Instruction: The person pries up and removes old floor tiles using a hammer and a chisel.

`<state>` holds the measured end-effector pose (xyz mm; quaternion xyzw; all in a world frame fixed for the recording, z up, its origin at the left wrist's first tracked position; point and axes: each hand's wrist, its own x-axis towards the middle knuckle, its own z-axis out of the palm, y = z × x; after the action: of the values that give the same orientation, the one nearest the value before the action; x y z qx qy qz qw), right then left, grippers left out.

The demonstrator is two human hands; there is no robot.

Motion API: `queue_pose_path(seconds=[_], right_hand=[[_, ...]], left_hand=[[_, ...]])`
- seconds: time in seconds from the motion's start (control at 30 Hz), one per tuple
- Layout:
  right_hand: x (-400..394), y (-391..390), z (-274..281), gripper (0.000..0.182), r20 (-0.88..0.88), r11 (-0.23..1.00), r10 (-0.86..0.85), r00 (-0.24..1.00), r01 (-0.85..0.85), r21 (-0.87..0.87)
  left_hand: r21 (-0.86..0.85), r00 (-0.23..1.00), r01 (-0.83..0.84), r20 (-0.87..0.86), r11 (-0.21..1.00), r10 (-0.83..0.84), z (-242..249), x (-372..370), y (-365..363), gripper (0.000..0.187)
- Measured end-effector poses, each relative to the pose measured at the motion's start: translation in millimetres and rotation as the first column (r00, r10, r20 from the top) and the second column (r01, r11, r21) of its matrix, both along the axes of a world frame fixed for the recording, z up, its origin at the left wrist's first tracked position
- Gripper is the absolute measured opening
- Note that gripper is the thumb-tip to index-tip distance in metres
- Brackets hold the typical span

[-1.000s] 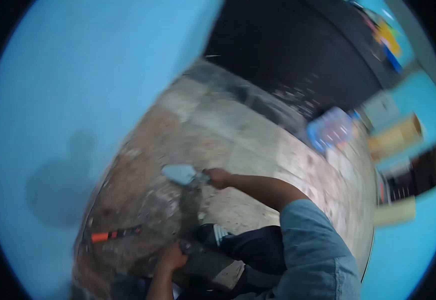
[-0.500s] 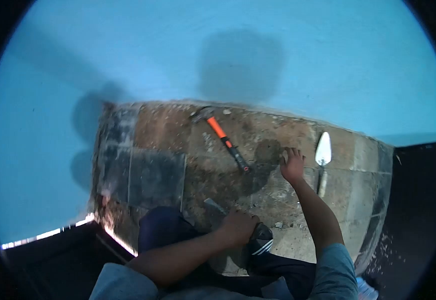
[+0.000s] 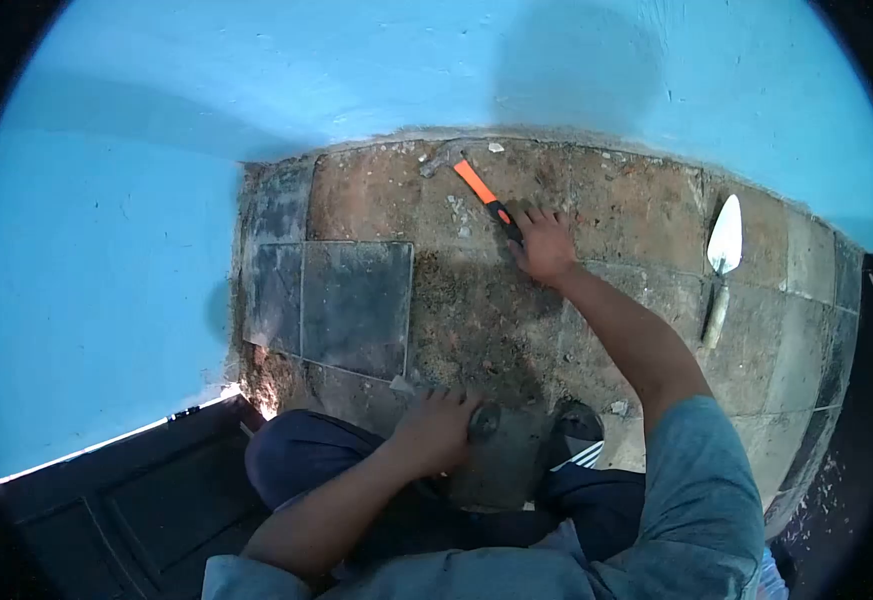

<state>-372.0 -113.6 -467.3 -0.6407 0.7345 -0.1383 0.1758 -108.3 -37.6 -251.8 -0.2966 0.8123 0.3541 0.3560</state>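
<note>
A hammer (image 3: 476,182) with an orange and black handle lies on the worn floor near the wall, its head toward the wall. My right hand (image 3: 546,245) is at the end of its black grip, fingers spread and the thumb beside the handle. Low in the middle, my left hand (image 3: 434,430) is closed round a flat metal tool (image 3: 402,384), whose pale tip sticks out at the upper left; the rest is mostly hidden. A trowel (image 3: 725,237) with a pale handle lies on the floor to the right.
Dark tiles (image 3: 356,305) cover the floor at the left. A blue wall (image 3: 406,70) borders it at the back and left. A dark door panel (image 3: 146,500) stands at the lower left. My bent knee (image 3: 306,455) and a striped shoe (image 3: 578,440) are close in front.
My right hand has moved left and forward from bare floor to the hammer's grip. My left hand still holds the flat tool. The camera view has shifted.
</note>
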Motion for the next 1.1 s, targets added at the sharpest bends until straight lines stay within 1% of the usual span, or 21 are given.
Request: queue_pose_path(seconds=[0.03,0.13,0.23,0.33,0.43,0.53,0.63,0.67,0.73,0.83,0.93,0.97,1.03,1.1], right_hand=[[1,-5,0,0.061,-0.005,1.0,0.027,1.0,-0.027,-0.009],[5,-16,2,0.06,0.016,0.992,-0.006,1.0,0.004,0.127],[9,-19,-5,0.062,0.051,0.992,-0.068,0.996,0.062,0.113],[2,-25,4,0.058,0.116,0.973,-0.088,0.989,0.061,0.224],[-5,-28,8,0.059,0.165,0.964,-0.088,0.982,0.042,0.263],[-10,-17,19,0.051,0.34,0.957,-0.162,0.926,0.064,0.282],[-16,-8,12,0.05,0.269,0.953,-0.134,0.954,0.05,0.299],[-20,-1,10,0.051,0.315,0.957,-0.144,0.938,0.051,0.286],[-25,16,25,0.052,0.409,0.965,-0.156,0.899,0.05,0.257],[-28,32,16,0.052,0.523,0.883,-0.296,0.799,0.02,0.47],[-21,56,27,0.038,0.68,0.888,-0.379,0.628,0.038,0.459],[-19,64,24,0.045,0.726,0.858,-0.457,0.514,0.041,0.511],[-17,83,19,0.061,0.76,0.792,-0.596,0.258,0.032,0.61],[-13,114,33,0.066,0.808,0.825,-0.562,0.179,0.048,0.563]], left_hand=[[-0.045,0.999,-0.023,0.033,0.999,0.025,0,6,0,0.077],[-0.176,0.999,0.001,-0.052,0.984,-0.01,4,15,1,0.064],[-0.189,0.988,0.048,-0.134,0.981,-0.074,-8,26,9,0.057],[-0.101,0.972,0.191,-0.117,0.976,-0.202,-17,21,15,0.049],[-0.1,0.956,0.234,-0.156,0.967,-0.248,-31,18,25,0.046],[-0.175,0.945,0.253,-0.168,0.952,-0.282,-50,14,34,0.047],[-0.292,0.939,0.28,-0.114,0.915,-0.324,-58,7,33,0.047],[-0.307,0.951,0.243,-0.109,0.92,-0.288,-63,6,31,0.047],[-0.34,0.972,0.169,-0.097,0.925,-0.213,-79,9,23,0.046],[-0.446,0.971,0.105,-0.149,0.889,-0.189,-108,10,9,0.046],[-0.453,0.985,0.051,-0.125,0.89,-0.12,-131,-1,-5,0.047],[-0.426,0.992,0.048,-0.083,0.903,-0.092,-134,-6,-10,0.05],[-0.371,0.999,0.043,-0.001,0.928,-0.046,-133,-20,-17,0.058],[-0.428,0.997,0.045,-0.037,0.903,-0.068,-141,-22,-21,0.06]])
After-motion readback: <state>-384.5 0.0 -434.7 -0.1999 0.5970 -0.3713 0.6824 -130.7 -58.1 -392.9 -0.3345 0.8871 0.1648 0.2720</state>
